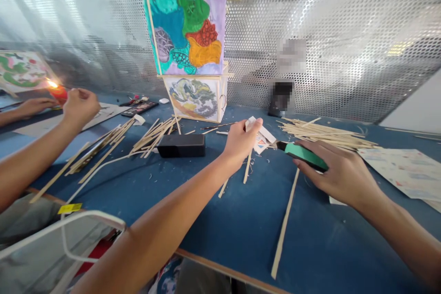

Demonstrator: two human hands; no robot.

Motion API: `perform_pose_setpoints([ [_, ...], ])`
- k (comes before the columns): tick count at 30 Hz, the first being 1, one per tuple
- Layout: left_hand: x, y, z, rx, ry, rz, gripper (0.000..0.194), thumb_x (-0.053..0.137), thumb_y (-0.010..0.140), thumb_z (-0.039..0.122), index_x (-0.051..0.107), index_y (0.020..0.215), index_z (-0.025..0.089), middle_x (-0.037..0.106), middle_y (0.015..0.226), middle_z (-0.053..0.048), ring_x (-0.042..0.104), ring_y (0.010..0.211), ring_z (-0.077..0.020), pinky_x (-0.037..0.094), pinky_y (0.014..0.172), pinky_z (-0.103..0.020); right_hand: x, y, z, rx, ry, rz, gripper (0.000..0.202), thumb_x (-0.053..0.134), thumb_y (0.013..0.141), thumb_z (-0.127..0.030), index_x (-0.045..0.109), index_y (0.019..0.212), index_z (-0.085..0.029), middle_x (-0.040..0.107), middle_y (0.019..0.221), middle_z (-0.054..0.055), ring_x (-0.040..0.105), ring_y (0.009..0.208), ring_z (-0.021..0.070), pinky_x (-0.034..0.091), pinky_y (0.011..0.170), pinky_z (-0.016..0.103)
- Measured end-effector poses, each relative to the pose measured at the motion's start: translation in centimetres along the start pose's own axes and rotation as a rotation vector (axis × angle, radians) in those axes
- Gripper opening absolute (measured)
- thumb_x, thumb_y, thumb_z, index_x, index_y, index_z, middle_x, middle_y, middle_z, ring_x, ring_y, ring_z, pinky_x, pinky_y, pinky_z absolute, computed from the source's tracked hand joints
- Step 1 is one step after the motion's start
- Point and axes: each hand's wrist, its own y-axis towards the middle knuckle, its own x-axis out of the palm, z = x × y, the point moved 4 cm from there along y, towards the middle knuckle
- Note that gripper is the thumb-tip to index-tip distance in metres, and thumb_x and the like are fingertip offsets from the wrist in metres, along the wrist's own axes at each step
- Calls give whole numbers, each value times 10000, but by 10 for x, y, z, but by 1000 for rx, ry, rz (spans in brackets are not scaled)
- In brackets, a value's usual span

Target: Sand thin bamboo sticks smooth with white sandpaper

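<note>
Near the middle of the table, my left hand [238,144] is closed around a folded white strip of card or paper [264,134], with a printed patch on its lower part. My right hand [344,170] grips a green and black utility knife [306,155], its front end pointing left at the strip. Whether the blade touches the strip I cannot make out. Below my hands lie short thin wooden sticks [248,167] and small shavings. A longer wooden stick [285,227] reaches toward the table's front edge.
A painted lantern-like frame [193,32] stands at the back. Wooden sticks [327,134] are piled at right, beside printed paper sheets [403,172]. A black box [181,145] with a white cable sits left. Farther left, another person's hands [81,106] are near a flame [52,83].
</note>
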Motion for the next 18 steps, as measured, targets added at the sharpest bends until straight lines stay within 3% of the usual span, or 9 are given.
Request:
perform_pose_setpoints([
  [5,12,-8,2,-136,-187,-115,252,804,867,372,656,845,169,678,828,-40,663,786,-155,535,764,-306,5,-1,-3,65,10,2,426,552,1031,-483,654,1330,-196,778,1176,82,762,1049,337,587,813,428],
  [11,23,-15,-5,-229,-348,-172,341,921,679,279,669,894,202,704,899,-33,664,854,-182,539,823,-346,10,-2,-9,116,61,-29,414,518,1044,-493,638,1327,-216,769,1213,66,763,1036,306,576,773,401],
  [18,21,-12,-3,-216,-348,-86,173,775,898,231,692,1028,153,714,979,-29,671,871,-162,546,828,-324,10,-3,-11,86,-12,-30,405,531,1041,-486,624,1340,-231,767,1204,54,766,990,312,559,692,389],
])
